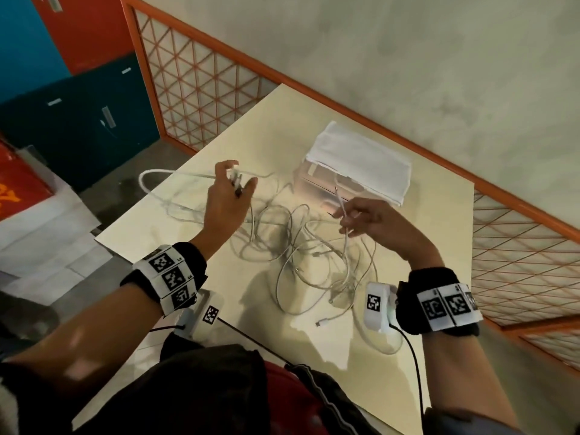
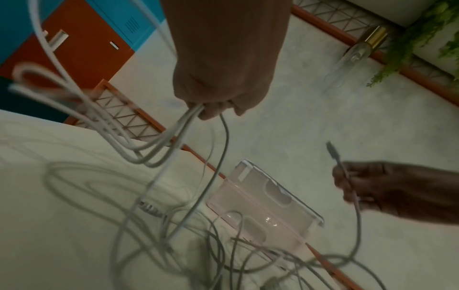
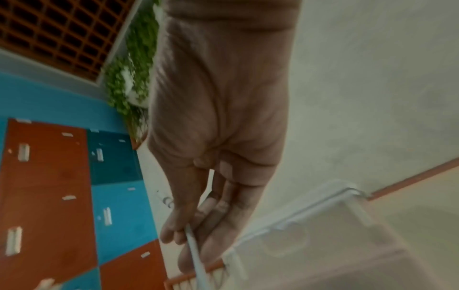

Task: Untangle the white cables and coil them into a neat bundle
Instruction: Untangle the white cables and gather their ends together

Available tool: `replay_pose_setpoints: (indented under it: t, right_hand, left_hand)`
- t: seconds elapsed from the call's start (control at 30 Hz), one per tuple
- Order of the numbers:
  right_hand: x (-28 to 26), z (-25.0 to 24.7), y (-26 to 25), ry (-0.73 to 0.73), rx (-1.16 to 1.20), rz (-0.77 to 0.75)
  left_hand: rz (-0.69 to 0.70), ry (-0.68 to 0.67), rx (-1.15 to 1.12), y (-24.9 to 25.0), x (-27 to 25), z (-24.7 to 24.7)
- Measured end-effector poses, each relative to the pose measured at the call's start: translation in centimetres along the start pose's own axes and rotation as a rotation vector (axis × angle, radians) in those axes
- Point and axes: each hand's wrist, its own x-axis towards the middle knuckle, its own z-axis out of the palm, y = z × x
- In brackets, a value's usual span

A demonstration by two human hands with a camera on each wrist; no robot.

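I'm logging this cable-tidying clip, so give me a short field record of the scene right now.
left hand: raised, holds several looped cable strands
right hand: pinches one cable end, connector pointing up
white cables: still a loose tangle on the table
clear box: behind the tangle, folded white cloth on top
bundle: not yet formed
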Motion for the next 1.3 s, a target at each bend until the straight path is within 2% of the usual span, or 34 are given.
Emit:
replay_pose_setpoints:
  t: [0.1,0.17,0.27,0.33,0.4,0.47,0.5,0.57,0.67,0.73,0.83,1.03,1.2,1.3]
  right_hand:
    - [0.3,1.1,-2.7,0.026,0.12,-0.103]
    - [1.1,2.6,-3.3,0.031,0.115,-0.124]
    - [1.7,4.7,-3.3,0.022,0.155,-0.133]
    - [2.0,5.6,-2.3,0.046,0.185,-0.129]
    - [2.4,6.2,-0.5,0.145,0.047,-0.084]
    - [2.6,6.7,1.8,0.199,-0.166,0.062]
    - [2.5,7.1,2.9,0.174,-0.204,0.155]
    - [1.8,7.7,4.5,0.085,-0.125,0.281]
    - [1.1,7.7,5.4,0.038,0.121,0.355]
    - [0.9,6.7,5.3,0.011,0.104,0.362]
    - [0.6,4.4,4.5,-0.046,-0.051,0.308]
    - [-1.1,-0.7,1.4,-0.043,-0.174,0.254]
    - [-1.2,-2.8,0.9,0.046,-0.386,0.276]
    - [-1.1,-2.8,1.0,0.161,-0.488,0.263]
  left_hand:
    - [-0.019,-0.226,-0.137,1.7,-0.9,1.0]
    - [-0.091,-0.386,-0.237,2.8,-1.4,1.7]
    - [-0.117,-0.501,-0.299,3.6,-1.9,2.1]
    - [-0.066,-0.498,-0.28,3.5,-1.9,1.9]
    - [-0.033,-0.46,-0.275,3.5,-1.8,1.6]
    - [-0.024,-0.425,-0.269,3.6,-1.6,1.3]
    - [-0.019,-0.415,-0.258,3.6,-1.6,1.2]
    - [-0.004,-0.415,-0.234,3.7,-1.6,1.1]
    - [0.036,-0.418,-0.205,3.5,-1.7,1.2]
    - [0.057,-0.392,-0.177,3.3,-1.8,1.5]
    - [0.038,-0.377,-0.169,3.0,-1.6,1.6]
    - [0.042,-0.376,-0.164,3.1,-1.2,1.7]
    - [0.093,-0.347,-0.205,3.7,-1.2,1.7]
    - [0.098,-0.33,-0.233,3.8,-1.2,1.9]
